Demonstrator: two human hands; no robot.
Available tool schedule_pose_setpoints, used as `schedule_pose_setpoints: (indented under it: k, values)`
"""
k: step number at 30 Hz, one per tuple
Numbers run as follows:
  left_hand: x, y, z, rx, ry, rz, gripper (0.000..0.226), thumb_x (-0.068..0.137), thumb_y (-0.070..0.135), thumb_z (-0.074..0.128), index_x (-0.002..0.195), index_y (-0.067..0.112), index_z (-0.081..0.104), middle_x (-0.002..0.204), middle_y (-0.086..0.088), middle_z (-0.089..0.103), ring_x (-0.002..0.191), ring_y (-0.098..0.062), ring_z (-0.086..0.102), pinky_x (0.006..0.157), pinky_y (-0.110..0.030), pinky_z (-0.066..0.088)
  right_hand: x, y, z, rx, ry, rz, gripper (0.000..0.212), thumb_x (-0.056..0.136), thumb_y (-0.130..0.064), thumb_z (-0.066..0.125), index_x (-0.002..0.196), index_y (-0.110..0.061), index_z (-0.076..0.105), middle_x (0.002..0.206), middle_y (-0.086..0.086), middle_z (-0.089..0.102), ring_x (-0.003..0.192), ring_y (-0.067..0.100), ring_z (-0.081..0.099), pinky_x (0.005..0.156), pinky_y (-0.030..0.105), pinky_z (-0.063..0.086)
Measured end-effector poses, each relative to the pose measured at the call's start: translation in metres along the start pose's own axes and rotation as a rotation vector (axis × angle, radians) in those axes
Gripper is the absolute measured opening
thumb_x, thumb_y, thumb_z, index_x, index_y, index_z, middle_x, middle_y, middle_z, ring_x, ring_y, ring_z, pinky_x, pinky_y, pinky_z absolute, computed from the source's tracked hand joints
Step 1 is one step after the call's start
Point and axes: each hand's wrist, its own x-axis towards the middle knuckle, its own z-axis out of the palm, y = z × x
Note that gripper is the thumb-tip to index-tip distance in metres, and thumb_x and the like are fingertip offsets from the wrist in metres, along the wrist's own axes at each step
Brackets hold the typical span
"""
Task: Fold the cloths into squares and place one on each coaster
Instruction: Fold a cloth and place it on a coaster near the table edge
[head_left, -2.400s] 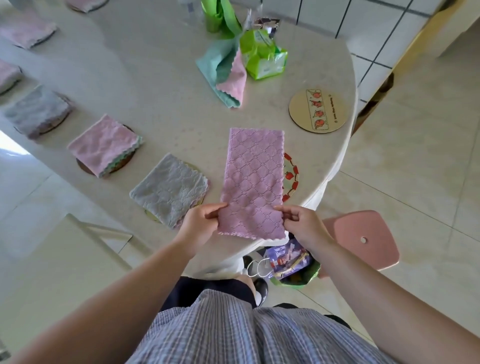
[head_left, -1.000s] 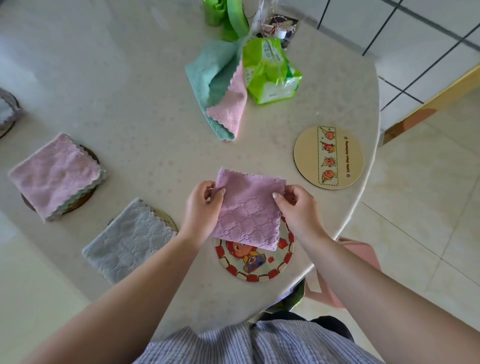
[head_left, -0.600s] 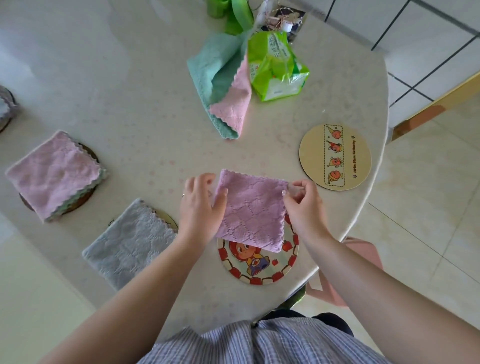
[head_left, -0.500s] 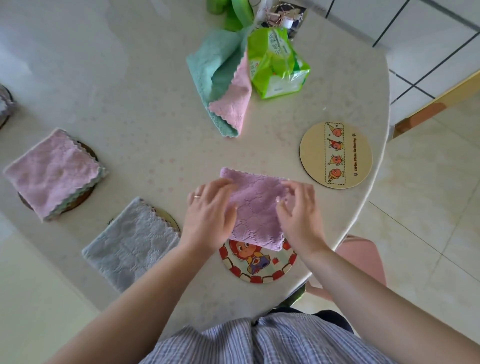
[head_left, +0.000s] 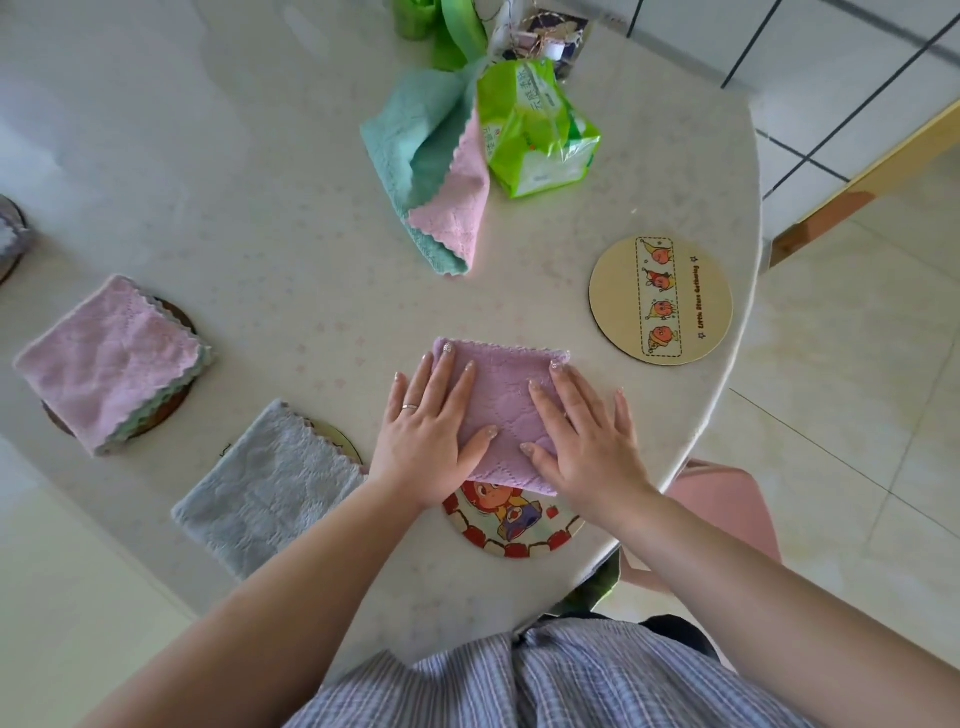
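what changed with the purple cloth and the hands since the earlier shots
The purple cloth, earlier a long strip pinched at its near end, is now folded into a square lying partly on the cartoon coaster. The left hand and right hand gave up their grip and press flat on it. The pink cloth, grey cloth and tan coaster stayed put.

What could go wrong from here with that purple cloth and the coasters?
The purple cloth sits off-centre on the cartoon coaster, so it may need shifting. That coaster lies near the table edge; a pull by either flat hand might drag it off. The beige coaster is bare.
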Motion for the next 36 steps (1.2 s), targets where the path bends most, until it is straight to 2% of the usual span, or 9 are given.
schedule_pose_setpoints:
  k: [5, 10, 16, 20, 24, 27, 29, 32, 36]
  values:
    - [-0.001, 0.006, -0.012, -0.133, -0.022, -0.105, 0.076, 0.090, 0.060, 0.033, 0.149, 0.023, 0.002, 0.157, -0.004, -0.011, 0.144, -0.021, -0.007, 0.115, -0.038, -0.004, -0.007, 0.006, -0.009, 0.136, -0.005, 0.112, 0.069, 0.088, -0.059, 0.017, 0.149, -0.027, 0.010, 0.158, -0.002, 0.004, 0.145, 0.014, -0.004, 0.113, 0.046, -0.008]
    - [-0.016, 0.002, -0.033, -0.415, 0.039, -0.273, 0.063, 0.093, 0.034, 0.050, 0.147, 0.024, 0.019, 0.150, -0.004, 0.027, 0.138, -0.023, 0.023, 0.109, -0.039, 0.024, -0.018, 0.015, -0.021, 0.295, 0.027, 0.040, 0.056, 0.093, -0.038, 0.049, 0.144, -0.028, 0.028, 0.149, -0.005, 0.032, 0.142, 0.012, 0.016, 0.116, 0.042, 0.001]
    - [-0.008, 0.007, -0.041, -0.445, 0.005, -0.306, 0.040, 0.095, 0.027, 0.047, 0.135, 0.024, 0.045, 0.132, -0.001, 0.047, 0.124, -0.020, 0.037, 0.100, -0.032, 0.030, -0.009, 0.001, -0.025, 0.499, 0.022, 0.110, 0.054, 0.088, -0.028, 0.060, 0.139, -0.025, 0.041, 0.141, 0.005, 0.042, 0.133, 0.021, 0.032, 0.113, 0.040, 0.022]
    - [-0.003, 0.017, -0.053, -0.692, 0.020, -0.386, 0.029, 0.097, 0.023, 0.041, 0.112, 0.017, 0.065, 0.112, -0.004, 0.061, 0.084, -0.020, 0.059, 0.070, -0.030, 0.046, -0.007, -0.006, -0.032, 0.630, 0.033, 0.102, 0.057, 0.089, -0.025, 0.060, 0.142, -0.020, 0.037, 0.137, 0.001, 0.043, 0.124, 0.015, 0.041, 0.103, 0.032, 0.037]
    - [-0.021, 0.021, -0.058, -1.011, 0.082, -0.472, 0.028, 0.096, 0.027, 0.046, 0.121, 0.026, 0.059, 0.078, 0.009, 0.059, 0.058, -0.008, 0.043, 0.049, -0.008, 0.039, -0.003, -0.003, -0.046, 0.743, 0.134, 0.098, 0.051, 0.089, -0.017, 0.061, 0.137, -0.016, 0.045, 0.126, 0.001, 0.046, 0.096, 0.001, 0.048, 0.088, 0.006, 0.034]
    - [-0.049, 0.028, -0.049, -1.308, 0.083, -0.518, 0.022, 0.092, 0.038, 0.051, 0.106, 0.037, 0.067, 0.082, -0.002, 0.051, 0.075, -0.014, 0.047, 0.075, -0.027, 0.040, -0.002, 0.006, -0.055, 0.755, 0.161, 0.102, 0.047, 0.088, -0.011, 0.060, 0.133, -0.016, 0.050, 0.121, -0.002, 0.047, 0.088, -0.002, 0.046, 0.075, -0.009, 0.027]
    - [-0.070, 0.040, -0.037, -1.323, 0.070, -0.524, 0.018, 0.092, 0.038, 0.051, 0.098, 0.043, 0.067, 0.090, 0.002, 0.054, 0.080, -0.015, 0.048, 0.079, -0.035, 0.042, -0.005, 0.014, -0.056, 0.708, 0.136, 0.068, 0.046, 0.088, -0.009, 0.060, 0.133, -0.015, 0.051, 0.124, -0.001, 0.048, 0.097, 0.001, 0.045, 0.077, -0.011, 0.023]
    - [-0.095, 0.060, -0.018, -1.275, 0.058, -0.542, 0.018, 0.093, 0.030, 0.051, 0.100, 0.040, 0.065, 0.111, 0.006, 0.065, 0.086, -0.014, 0.059, 0.089, -0.044, 0.049, -0.016, 0.021, -0.049, 0.608, 0.070, 0.010, 0.047, 0.088, -0.007, 0.059, 0.133, -0.017, 0.051, 0.128, 0.000, 0.048, 0.104, 0.001, 0.044, 0.085, -0.001, 0.026]
    - [-0.107, 0.069, -0.008, -1.246, 0.109, -0.599, 0.018, 0.092, 0.025, 0.055, 0.095, 0.041, 0.062, 0.111, 0.001, 0.062, 0.101, -0.012, 0.059, 0.099, -0.043, 0.045, -0.024, 0.020, -0.042, 0.545, 0.010, -0.057, 0.048, 0.088, -0.006, 0.055, 0.133, -0.023, 0.050, 0.130, -0.001, 0.046, 0.108, 0.004, 0.047, 0.093, 0.015, 0.034]
